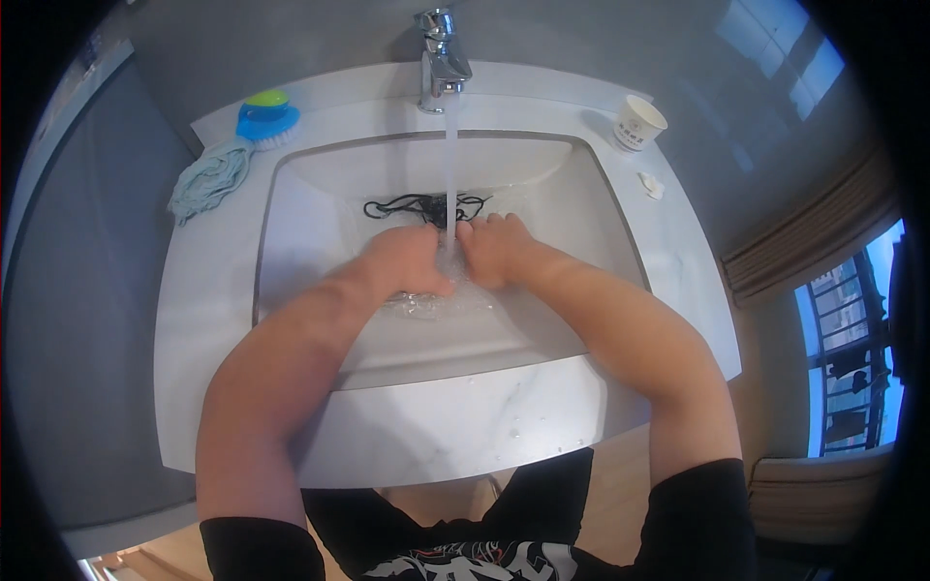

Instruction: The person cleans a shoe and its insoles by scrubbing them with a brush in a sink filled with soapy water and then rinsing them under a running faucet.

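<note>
Water runs from a chrome faucet (445,69) into a white sink basin (581,196). A tangle of black cords (429,207) lies in the basin just beyond both hands, partly behind the stream. My left hand (410,261) is low in the basin left of the stream, thumb towards the water. Right of the stream, my right hand (495,247) has its fingers bent down by the cords. Both hands are close to the dark bundle, but whether either one grips it is hidden. Water splashes under and between them.
On the counter's back left, a blue and green scrub brush (267,120) stands beside a crumpled pale green cloth (211,180). A paper cup (639,123) bearing writing and a small white scrap (652,186) are at the right. Water drops dot the marble counter's front edge (465,428).
</note>
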The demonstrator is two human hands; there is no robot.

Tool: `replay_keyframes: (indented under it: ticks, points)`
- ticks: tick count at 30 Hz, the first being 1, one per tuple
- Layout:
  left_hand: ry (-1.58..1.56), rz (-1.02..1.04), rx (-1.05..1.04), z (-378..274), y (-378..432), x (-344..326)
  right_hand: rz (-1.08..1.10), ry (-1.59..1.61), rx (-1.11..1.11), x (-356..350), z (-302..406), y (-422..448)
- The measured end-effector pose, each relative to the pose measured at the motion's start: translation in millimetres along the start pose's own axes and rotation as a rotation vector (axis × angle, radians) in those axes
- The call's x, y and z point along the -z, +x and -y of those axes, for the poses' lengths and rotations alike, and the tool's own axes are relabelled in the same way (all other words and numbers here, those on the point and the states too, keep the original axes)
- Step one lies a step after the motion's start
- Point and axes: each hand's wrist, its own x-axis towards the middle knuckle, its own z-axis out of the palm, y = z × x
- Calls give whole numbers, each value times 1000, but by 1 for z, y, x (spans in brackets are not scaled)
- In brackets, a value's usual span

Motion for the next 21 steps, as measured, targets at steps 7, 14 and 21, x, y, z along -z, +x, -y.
replay_keyframes:
  ticks: [7, 14, 21]
  points:
    - [32, 39, -28, 1, 5, -3, 27, 61, -26, 18, 9, -8]
    - [252, 93, -111, -7, 8, -8, 54, 130, -15, 22, 12, -7]
    - [208, 87, -83, 2, -1, 3, 62, 160, 15, 18, -2, -3]
